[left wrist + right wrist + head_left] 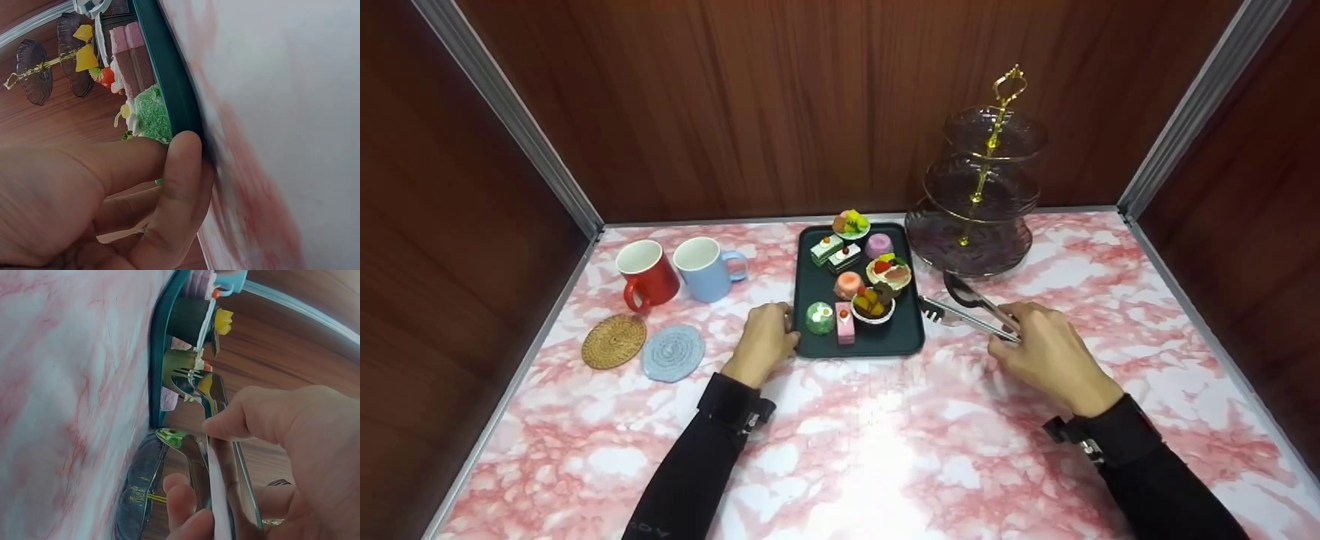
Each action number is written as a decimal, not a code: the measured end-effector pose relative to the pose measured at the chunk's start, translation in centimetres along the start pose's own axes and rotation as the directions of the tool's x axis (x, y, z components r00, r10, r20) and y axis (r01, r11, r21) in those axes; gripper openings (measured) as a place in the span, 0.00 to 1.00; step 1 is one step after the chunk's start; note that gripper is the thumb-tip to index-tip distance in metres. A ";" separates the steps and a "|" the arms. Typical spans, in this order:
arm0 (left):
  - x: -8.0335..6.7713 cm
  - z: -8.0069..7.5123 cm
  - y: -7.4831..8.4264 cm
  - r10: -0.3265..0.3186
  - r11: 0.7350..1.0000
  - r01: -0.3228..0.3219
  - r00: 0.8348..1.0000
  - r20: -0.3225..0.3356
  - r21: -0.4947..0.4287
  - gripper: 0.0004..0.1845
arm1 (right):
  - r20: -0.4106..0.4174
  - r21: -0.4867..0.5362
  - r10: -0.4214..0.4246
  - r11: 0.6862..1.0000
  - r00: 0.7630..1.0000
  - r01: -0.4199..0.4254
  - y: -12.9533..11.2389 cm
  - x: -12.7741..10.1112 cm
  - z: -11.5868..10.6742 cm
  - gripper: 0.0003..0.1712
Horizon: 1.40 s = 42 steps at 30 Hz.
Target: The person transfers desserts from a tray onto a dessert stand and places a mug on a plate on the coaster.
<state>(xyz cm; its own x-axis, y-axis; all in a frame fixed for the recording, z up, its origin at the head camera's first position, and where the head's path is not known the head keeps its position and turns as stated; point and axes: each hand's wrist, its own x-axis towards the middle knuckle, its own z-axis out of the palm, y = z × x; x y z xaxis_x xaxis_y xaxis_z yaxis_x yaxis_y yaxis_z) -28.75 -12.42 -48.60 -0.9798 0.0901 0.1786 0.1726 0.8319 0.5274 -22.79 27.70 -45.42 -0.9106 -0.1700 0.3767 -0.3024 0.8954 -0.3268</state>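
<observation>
A dark green tray (810, 300) of several small cakes lies mid-table. My left hand (778, 327) grips its left rim near the front corner; in the left wrist view the fingers (181, 163) curl against the tray (164, 73) beside a green dome cake (151, 117). My right hand (1009, 328) pinches metal tongs (964, 309) lying right of the tray, their tips pointing at it. In the right wrist view the tongs (203, 455) sit between thumb and fingers, low over the table by the tray (158, 365).
A three-tier glass stand (982, 196) with a gold stem stands behind the tongs at the back right. A red mug (649, 276) and a blue mug (703, 268) stand left of the tray, with a woven coaster (613, 341) and a grey coaster (673, 352) in front. Wooden walls enclose the table.
</observation>
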 end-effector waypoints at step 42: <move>0.0 0.3 -0.1 -0.034 0.999 0.034 0.999 0.036 -0.014 0.16 | 0.096 0.043 -0.089 0.995 0.991 0.085 -1.1 0.2 0.9 0.19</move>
<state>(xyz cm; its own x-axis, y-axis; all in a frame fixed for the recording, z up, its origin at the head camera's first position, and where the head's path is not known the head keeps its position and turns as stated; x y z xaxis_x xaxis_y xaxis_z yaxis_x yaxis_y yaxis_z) -28.80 -12.31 -48.88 -0.9881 0.0817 0.1304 0.1403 0.8265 0.5451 -22.89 26.31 -45.77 -0.9032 -0.2875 0.3188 -0.3902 0.8593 -0.3306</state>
